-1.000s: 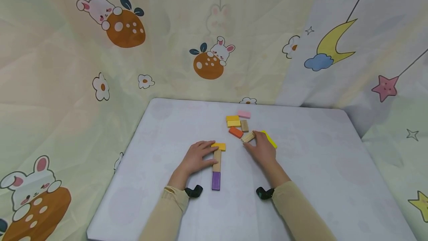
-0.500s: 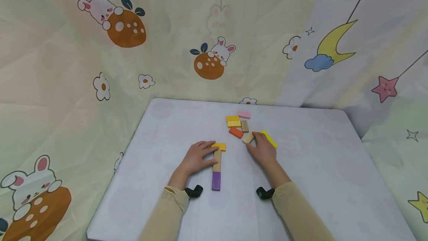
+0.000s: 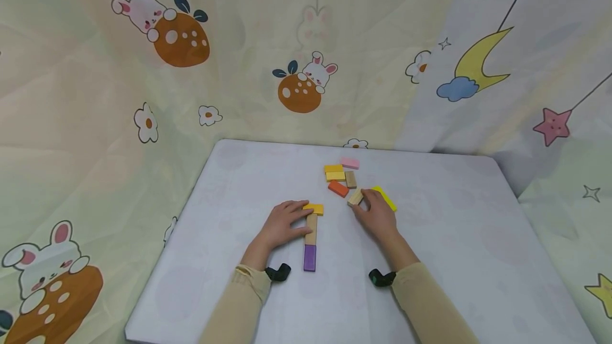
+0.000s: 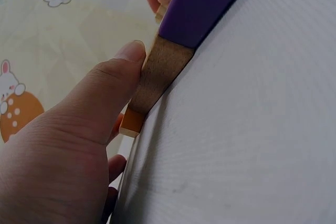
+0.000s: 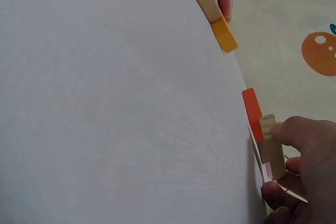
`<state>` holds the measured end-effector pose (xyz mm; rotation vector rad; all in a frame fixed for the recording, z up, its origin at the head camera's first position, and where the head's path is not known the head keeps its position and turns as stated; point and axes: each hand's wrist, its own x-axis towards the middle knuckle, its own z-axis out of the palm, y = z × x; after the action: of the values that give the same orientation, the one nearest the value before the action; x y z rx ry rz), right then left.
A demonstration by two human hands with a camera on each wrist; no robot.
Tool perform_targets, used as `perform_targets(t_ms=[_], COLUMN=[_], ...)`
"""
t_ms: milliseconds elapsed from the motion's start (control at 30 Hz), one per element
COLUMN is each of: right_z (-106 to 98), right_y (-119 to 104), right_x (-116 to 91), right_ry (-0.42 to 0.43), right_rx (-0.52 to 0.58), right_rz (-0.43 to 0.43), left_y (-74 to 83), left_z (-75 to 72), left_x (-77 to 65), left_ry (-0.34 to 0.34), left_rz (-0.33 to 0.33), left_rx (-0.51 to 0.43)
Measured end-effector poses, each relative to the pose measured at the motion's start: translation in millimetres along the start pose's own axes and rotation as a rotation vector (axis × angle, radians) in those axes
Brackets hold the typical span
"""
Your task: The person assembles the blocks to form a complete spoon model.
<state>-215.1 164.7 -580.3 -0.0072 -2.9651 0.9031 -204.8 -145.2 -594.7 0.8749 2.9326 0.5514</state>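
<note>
My right hand [image 3: 377,214] pinches a small natural-wood block [image 3: 355,197] between thumb and fingers. In the right wrist view that wood block [image 5: 272,148] shows grooves near one end. My left hand [image 3: 283,224] rests against a short line of blocks, its thumb [image 4: 118,72] touching a plain wood block [image 3: 311,230] and its fingers by an orange-yellow block [image 3: 314,209]. A purple block [image 3: 309,258] joins the near end of this line. Just beside the pinched block lie a red-orange block [image 3: 338,189] and a bright yellow piece [image 3: 385,199], partly behind the right hand.
Farther back on the white table [image 3: 229,301] lie a pink block [image 3: 350,163], an orange-yellow block [image 3: 333,168], a yellow block [image 3: 335,176] and another wood block [image 3: 351,179]. A printed cloth [image 3: 248,68] hangs behind the table.
My right hand has turned the pinched wood block slightly and shifted it a little toward me, away from the red-orange block. My left hand has stayed in place.
</note>
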Motion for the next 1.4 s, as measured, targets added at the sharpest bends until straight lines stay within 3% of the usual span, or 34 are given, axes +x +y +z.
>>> perform_targets(t_ms=[167, 400, 800, 1167, 1400], right_z=[-1, -3, 6, 22, 25], right_y=[-5, -30, -69, -77, -73], right_x=[-12, -34, -99, -131, -141], right_ry=[-0.016, -0.051, -0.211, -0.398, -0.392], right_rx=[0.046, 0.061, 0.095, 0.135, 0.118], right_rz=[-0.043, -0.181, -0.456, -0.529, -0.603], left_y=[0.3, -0.2, 0.5, -0.3, -0.5], left_z=[0.6, 1.8, 2.5, 1.6, 0.4], left_x=[1.2, 1.2, 1.0, 0.5, -0.1], left_ry=[-0.008, -0.001, 0.02, 0.023, 0.033], left_rz=[-0.003, -0.013, 0.001, 0.011, 0.016], left_rx=[0.004, 0.011, 0.015, 0.002, 0.001])
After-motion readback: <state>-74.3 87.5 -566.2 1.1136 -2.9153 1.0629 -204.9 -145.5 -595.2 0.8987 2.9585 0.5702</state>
